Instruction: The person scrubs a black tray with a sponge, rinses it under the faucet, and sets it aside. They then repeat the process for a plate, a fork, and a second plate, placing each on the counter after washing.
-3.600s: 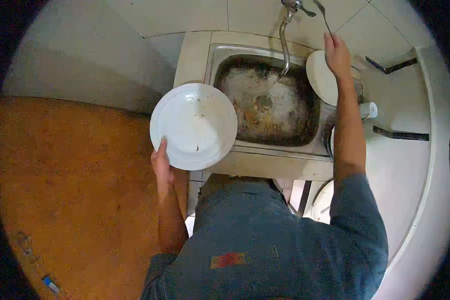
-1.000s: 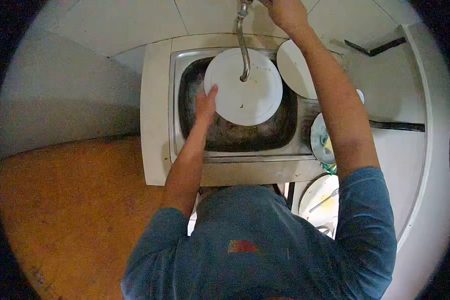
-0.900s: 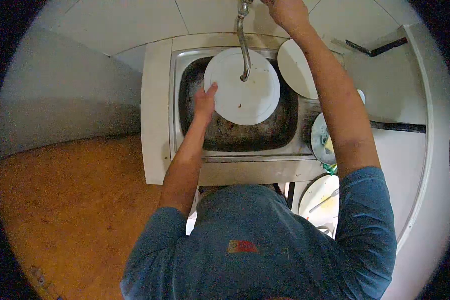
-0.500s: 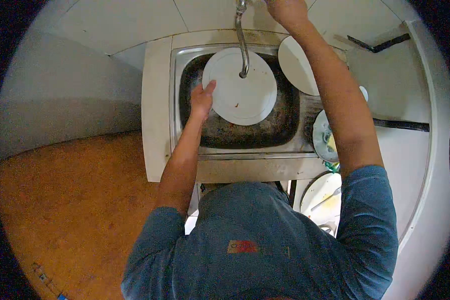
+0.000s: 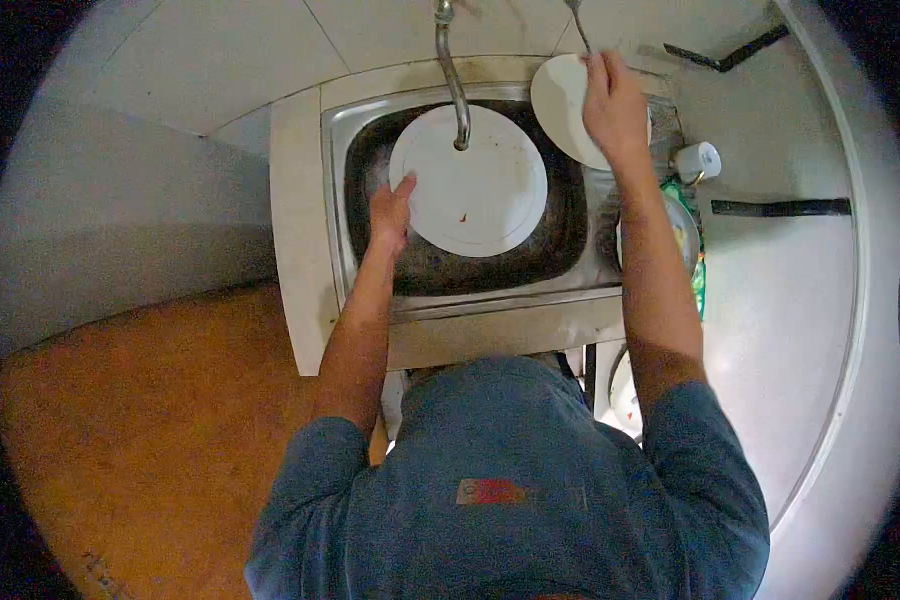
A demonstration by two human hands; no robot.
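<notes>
You are holding a white plate (image 5: 470, 182) by its left rim with your left hand (image 5: 388, 210), thumb lying on the upper face and the other fingers hidden beneath, so the grip is closed on the edge. The plate is hanging over the dark basin of the sink (image 5: 342, 150), face up and roughly level, with a few small food specks on it. The tap (image 5: 453, 75) is curving down from the back wall and its spout is ending just above the far part of the plate, slightly behind centre. Whether water is running cannot be told.

Your right hand (image 5: 612, 100) is reaching to the right back corner of the sink, fingers curled around the thin handle of a utensil (image 5: 578, 25) that is pointing up and away toward the wall. That hand is lying over a second white plate (image 5: 560, 105) leaning at the sink's right edge; whether it is pressing on it is unclear.

So the held plate is lying to the left of your right hand, near it but not touching, with the tap between the 2. A white cup (image 5: 698, 160) is standing on the counter just right of your right wrist.
</notes>
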